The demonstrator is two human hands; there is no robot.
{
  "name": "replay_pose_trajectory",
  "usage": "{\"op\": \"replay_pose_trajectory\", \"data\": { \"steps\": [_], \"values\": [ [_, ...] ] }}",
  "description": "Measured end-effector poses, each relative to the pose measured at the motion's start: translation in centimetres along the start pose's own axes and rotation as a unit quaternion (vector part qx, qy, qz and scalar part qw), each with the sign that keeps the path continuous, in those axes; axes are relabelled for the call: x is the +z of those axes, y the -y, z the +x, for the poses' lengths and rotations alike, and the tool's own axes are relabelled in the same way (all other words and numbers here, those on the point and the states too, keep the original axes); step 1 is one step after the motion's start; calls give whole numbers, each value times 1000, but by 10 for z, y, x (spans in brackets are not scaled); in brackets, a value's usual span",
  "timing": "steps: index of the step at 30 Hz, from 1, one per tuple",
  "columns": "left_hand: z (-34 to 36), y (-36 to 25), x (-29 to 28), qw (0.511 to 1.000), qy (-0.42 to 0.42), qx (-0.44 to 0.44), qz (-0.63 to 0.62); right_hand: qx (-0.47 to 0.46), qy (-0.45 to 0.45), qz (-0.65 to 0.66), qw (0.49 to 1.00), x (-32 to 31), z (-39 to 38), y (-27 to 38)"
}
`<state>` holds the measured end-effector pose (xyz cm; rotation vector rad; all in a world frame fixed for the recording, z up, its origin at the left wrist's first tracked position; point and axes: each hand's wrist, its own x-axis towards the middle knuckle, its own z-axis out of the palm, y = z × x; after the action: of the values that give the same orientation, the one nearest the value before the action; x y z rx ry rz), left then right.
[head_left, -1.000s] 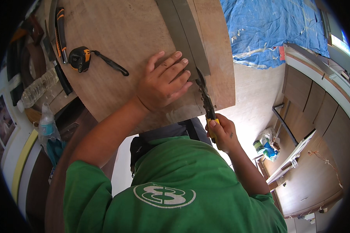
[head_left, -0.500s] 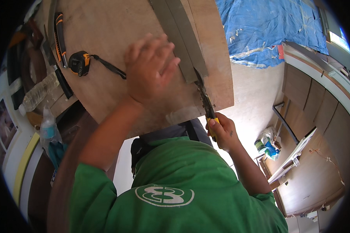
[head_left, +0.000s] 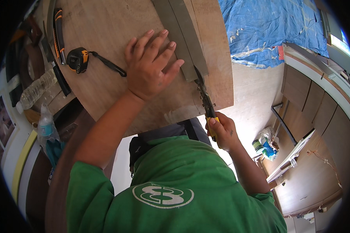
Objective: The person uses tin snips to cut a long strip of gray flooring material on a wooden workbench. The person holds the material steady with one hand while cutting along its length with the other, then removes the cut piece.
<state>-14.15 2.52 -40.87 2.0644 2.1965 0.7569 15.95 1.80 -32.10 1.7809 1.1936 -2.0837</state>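
Observation:
A long grey strip [head_left: 181, 35] lies on the brown wooden board [head_left: 105, 23], with a dark line running along its length. My right hand [head_left: 223, 130] is wrapped round the yellow handles of the tin snips [head_left: 204, 95]. Their dark jaws sit at the strip's near end, right where the line meets the edge. My left hand [head_left: 151, 66] lies with fingers spread on the board, its fingertips and thumb close to the strip's left edge; whether they touch it I cannot tell.
Left on the board are a tape measure [head_left: 77, 60] with a black strap and an orange-black utility knife [head_left: 59, 37]. Beyond the board's left edge lie a plastic bottle [head_left: 39, 89] and a bagged bottle [head_left: 46, 130]. A blue tarp [head_left: 268, 31] covers the far right.
My left hand, blurred by motion earlier, has settled flat with its fingers spread. My right hand and the snips stay almost in the same place.

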Motion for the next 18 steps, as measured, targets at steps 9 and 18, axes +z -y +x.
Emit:
{"op": "replay_pose_trajectory", "data": {
  "steps": [9, 18],
  "values": [
    [1, -1, 2, 1000, -3, -6, 0, 7, 9, 34, 999, -1, 1, -2],
    [2, -3, 0, 1000, 5, -9, 9, 13, 1, 45, 999, -1, 0, 1]
  ]
}}
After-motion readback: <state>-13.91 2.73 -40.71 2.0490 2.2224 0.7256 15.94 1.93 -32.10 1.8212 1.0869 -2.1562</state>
